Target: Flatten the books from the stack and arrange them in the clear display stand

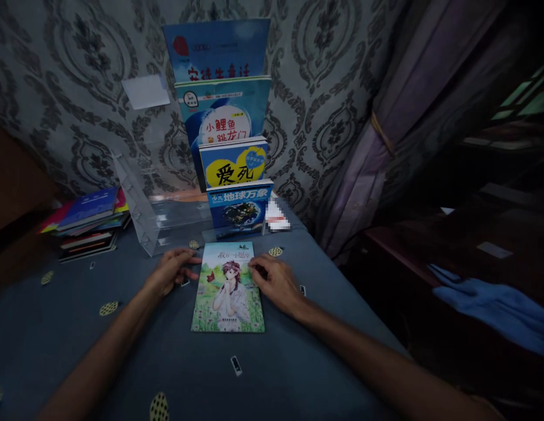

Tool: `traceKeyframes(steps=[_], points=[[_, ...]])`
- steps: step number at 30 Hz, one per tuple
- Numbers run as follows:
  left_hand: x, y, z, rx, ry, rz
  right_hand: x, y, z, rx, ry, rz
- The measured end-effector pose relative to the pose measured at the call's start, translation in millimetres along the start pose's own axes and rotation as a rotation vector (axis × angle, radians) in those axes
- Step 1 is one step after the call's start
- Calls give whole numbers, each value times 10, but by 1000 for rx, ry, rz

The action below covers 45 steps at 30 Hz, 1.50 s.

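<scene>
A light green book with a drawn figure on its cover (228, 292) lies flat on the dark blue-grey table (166, 362). Beside its upper left edge is my left hand (175, 270), fingers curved, fingertips at the edge. My right hand (275, 280) touches the upper right edge with bent fingers. Both hands seem to hold the book between them. Just behind it rises a clear tiered rack (144, 216), its right side filled with upright books, the lowest a blue one with a globe (241, 211).
Left of the rack sits a pile of books (90, 216). A patterned wall (307, 76) stands behind. A tied purple curtain (368, 152) hangs at the right, near a dark red surface with a blue cloth (495, 304).
</scene>
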State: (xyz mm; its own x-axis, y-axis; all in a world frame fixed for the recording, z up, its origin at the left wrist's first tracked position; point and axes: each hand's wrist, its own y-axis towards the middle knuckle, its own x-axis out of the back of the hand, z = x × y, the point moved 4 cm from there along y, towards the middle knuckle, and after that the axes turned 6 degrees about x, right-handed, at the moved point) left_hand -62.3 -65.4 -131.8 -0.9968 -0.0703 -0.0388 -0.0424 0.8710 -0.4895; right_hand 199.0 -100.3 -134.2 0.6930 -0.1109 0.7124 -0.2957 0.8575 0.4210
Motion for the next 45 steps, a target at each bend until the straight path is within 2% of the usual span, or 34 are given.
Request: traceKeyframes(steps=[3, 5, 10, 11, 13, 17, 25, 34, 45], points=[[-1, -4, 1, -49, 91, -19, -7, 1, -3, 30, -8, 18], [-12, 1, -10, -159, 238, -38, -20, 4, -5, 55, -4, 36], [-168, -20, -10, -745, 885, -188, -57, 2, -24, 95, 9, 56], [-213, -18, 21, -826, 985, -203, -63, 0, -32, 92, 13, 58], [-279, 0, 86, -901, 1125, -218, -71, -4, -45, 83, 21, 60], [-338, 11, 132, -906, 1279, -256, -80, -10, -50, 72, 12, 68], [-485, -35, 47, -916, 1450, -224, -88, -12, -47, 74, 33, 64], [-696, -28, 50, -992, 1496, -151, -82, -12, -40, 77, 43, 53], [-1067, 32, 54, -1043, 1535, -52, -81, -6, -10, 71, 33, 57]])
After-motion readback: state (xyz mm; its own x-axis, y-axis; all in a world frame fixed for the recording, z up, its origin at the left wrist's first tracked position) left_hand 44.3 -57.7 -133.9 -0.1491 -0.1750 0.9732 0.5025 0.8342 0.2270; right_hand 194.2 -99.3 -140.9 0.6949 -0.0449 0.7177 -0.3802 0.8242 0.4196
